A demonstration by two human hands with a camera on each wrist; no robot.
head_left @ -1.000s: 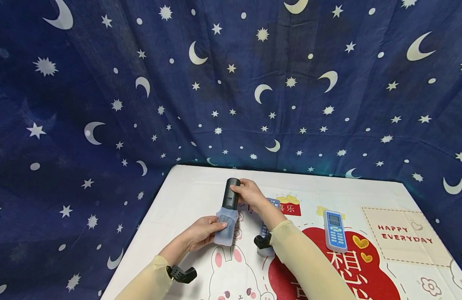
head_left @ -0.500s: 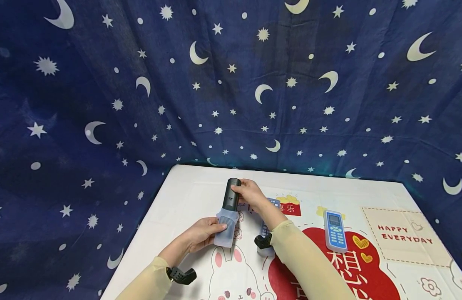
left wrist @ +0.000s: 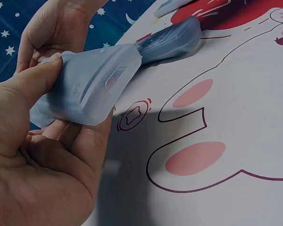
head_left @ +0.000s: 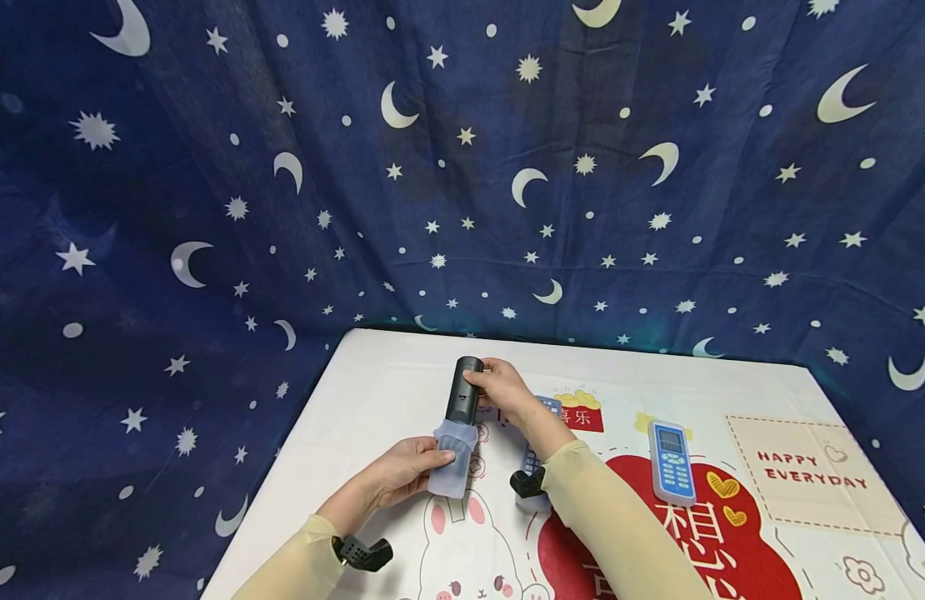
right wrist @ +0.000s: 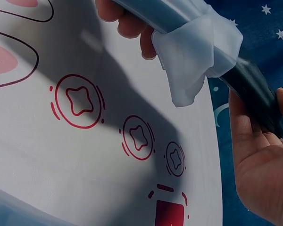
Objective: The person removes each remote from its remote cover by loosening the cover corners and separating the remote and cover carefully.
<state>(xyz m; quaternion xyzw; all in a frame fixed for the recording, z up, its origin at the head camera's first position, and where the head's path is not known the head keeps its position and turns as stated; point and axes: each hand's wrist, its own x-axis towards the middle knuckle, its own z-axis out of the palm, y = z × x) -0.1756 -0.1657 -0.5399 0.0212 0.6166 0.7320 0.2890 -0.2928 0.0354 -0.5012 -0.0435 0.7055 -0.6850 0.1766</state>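
Observation:
A black remote control (head_left: pixel 462 402), its back upward, sits partly inside a translucent silicone remote cover (head_left: pixel 449 478). The cover's mouth is folded back in a loose collar (right wrist: pixel 188 56) around the remote. My left hand (head_left: pixel 405 471) grips the covered near end, thumb on top and fingers beneath, as the left wrist view shows on the cover (left wrist: pixel 101 84). With thumb and fingers, my right hand (head_left: pixel 505 392) holds the bare far end of the remote (right wrist: pixel 254 96). Both hands are above the table, and the remote's buttons are hidden.
A blue-and-white remote (head_left: pixel 672 467) in a clear cover lies to the right on the printed white tablecloth (head_left: pixel 387 375). Under my right forearm lies another bluish remote (head_left: pixel 550 406), partly hidden. A dark blue curtain (head_left: pixel 462 192) with moons and stars rises behind the table.
My left hand and the cover have shifted very slightly toward me. My right hand and the remote's far end look almost still.

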